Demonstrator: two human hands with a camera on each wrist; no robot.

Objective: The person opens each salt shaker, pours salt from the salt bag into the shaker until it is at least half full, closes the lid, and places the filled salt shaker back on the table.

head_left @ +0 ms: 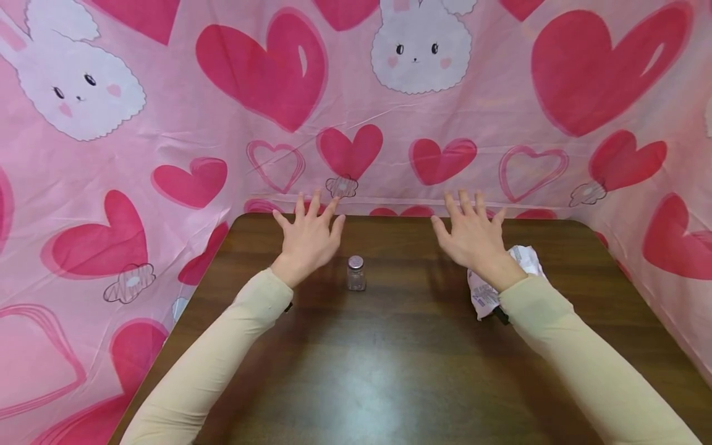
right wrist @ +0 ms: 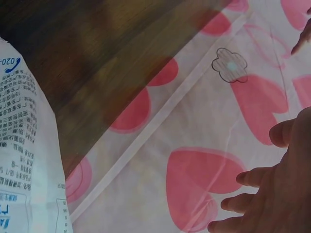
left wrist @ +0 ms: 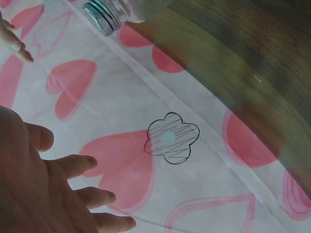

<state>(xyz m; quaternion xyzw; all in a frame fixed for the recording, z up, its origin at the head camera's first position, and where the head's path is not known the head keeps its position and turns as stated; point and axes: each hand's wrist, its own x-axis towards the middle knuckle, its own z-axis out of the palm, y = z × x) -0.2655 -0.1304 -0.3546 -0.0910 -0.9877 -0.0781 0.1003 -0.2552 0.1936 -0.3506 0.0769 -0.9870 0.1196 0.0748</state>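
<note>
Fingers spread and holding nothing, my left hand [head_left: 309,245] hovers over the far left part of the brown table. To its right stands a small clear glass jar [head_left: 356,275] with a metal screw lid, upright on the wood; the left wrist view catches its silvery lid [left wrist: 103,17] at the top. My right hand [head_left: 474,238] is likewise spread and holds nothing, above the far right part. Beneath that wrist lies a white plastic packet [head_left: 483,295] with printed writing, partly hidden by the forearm. Its text side [right wrist: 29,141] shows along the left of the right wrist view.
The brown wooden table [head_left: 356,364] has rounded far corners. Behind and beside it hangs a pink cloth [head_left: 389,123] printed with hearts and rabbits, close to the table's far edge. Cream sleeves [head_left: 222,352] cover both forearms.
</note>
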